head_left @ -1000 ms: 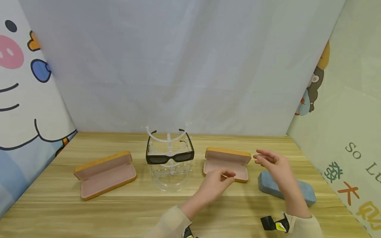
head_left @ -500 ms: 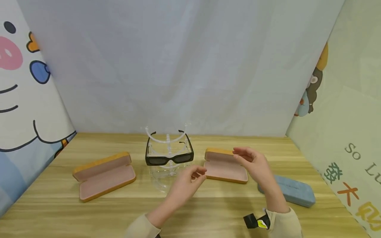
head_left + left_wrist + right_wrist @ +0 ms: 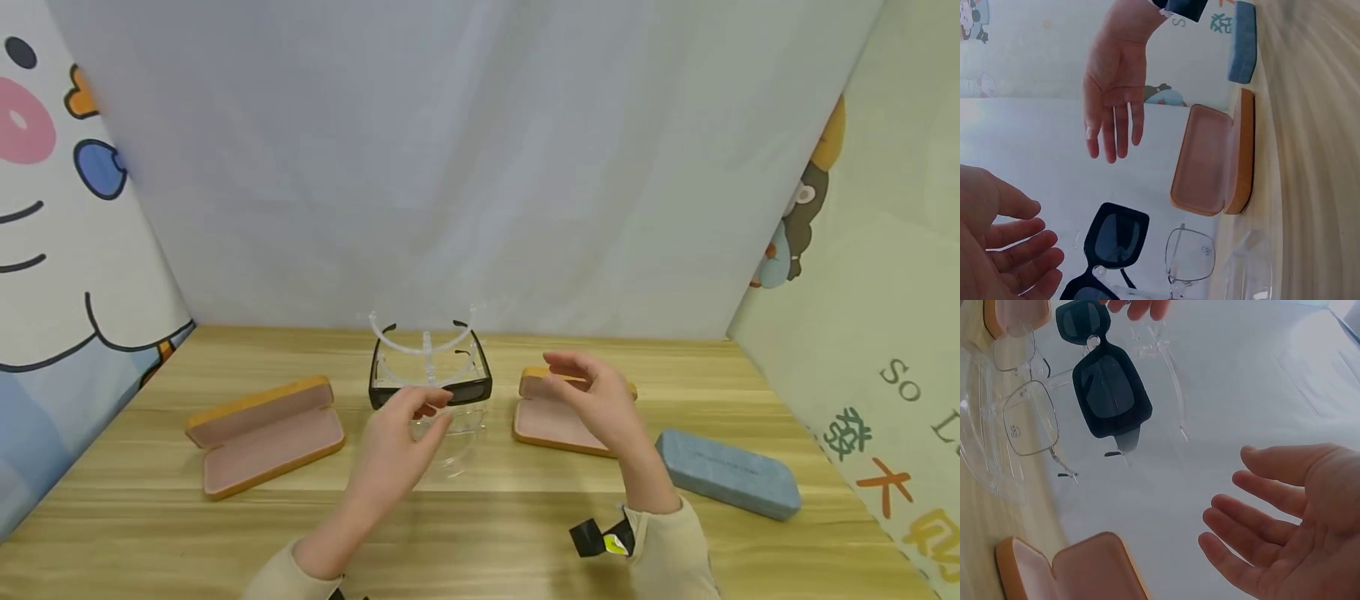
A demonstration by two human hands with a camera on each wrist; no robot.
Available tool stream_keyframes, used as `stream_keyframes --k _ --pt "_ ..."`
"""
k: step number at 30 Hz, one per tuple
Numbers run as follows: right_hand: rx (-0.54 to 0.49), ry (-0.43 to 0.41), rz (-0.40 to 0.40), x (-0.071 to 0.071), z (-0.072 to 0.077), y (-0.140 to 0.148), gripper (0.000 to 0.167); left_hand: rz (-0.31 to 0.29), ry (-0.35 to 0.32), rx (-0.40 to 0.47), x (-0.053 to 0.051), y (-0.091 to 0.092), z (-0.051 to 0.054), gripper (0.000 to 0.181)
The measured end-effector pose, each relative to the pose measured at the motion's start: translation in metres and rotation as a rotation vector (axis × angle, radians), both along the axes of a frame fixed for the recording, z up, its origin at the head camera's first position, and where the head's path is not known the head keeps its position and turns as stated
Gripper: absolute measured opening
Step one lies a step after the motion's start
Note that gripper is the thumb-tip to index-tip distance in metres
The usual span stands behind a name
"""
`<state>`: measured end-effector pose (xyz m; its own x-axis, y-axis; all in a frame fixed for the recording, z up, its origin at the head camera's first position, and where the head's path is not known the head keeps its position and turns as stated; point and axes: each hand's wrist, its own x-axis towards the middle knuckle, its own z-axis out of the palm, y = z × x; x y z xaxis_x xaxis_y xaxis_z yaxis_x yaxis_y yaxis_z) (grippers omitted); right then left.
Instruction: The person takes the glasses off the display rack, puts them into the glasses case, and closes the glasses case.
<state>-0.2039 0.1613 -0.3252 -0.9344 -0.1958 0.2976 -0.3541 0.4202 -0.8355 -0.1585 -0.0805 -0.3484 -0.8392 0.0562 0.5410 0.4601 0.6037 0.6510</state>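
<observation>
A person's two bare hands hover above a wood-grain table [image 3: 135, 542], both holding nothing. The left hand [image 3: 393, 442] is loosely spread, its fingers gently bent and its thumb well apart from them. Just beyond its fingertips, with a narrow gap showing in the left wrist view, is a pair of black sunglasses [image 3: 1110, 387] with dark lenses, set on a clear display stand [image 3: 428, 358]. Lower on the same stand, beneath the sunglasses, sits a pair of thin-framed glasses [image 3: 1190, 255] with clear lenses. The right hand [image 3: 603, 408] is also relaxed, thumb parted from softly extended fingers, to the right of the stand and well apart from the sunglasses. From the head view, it partly covers an orange case [image 3: 555, 421] with its lid raised and a pink lining. To the left of the left hand lies a second orange case [image 3: 273, 450], lid likewise up, set at a slant. To the right of the right hand lies a closed blue case [image 3: 727, 473]. Below the right hand, a black wrist device [image 3: 588, 537] juts from beside a cream sleeve [image 3: 671, 550]. Beyond both hands hangs a pale cloth [image 3: 450, 167].
</observation>
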Motion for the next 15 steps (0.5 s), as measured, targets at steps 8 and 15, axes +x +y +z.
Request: stream_keyframes --k 8,15 --pt "-0.018 -0.046 -0.015 -0.007 0.002 -0.022 0.035 0.202 -0.105 0.005 -0.009 -0.028 0.024 0.016" --pt "-0.021 -0.079 -0.029 -0.009 -0.006 -0.041 0.033 0.166 -0.391 -0.043 -0.017 -0.044 0.034 0.038"
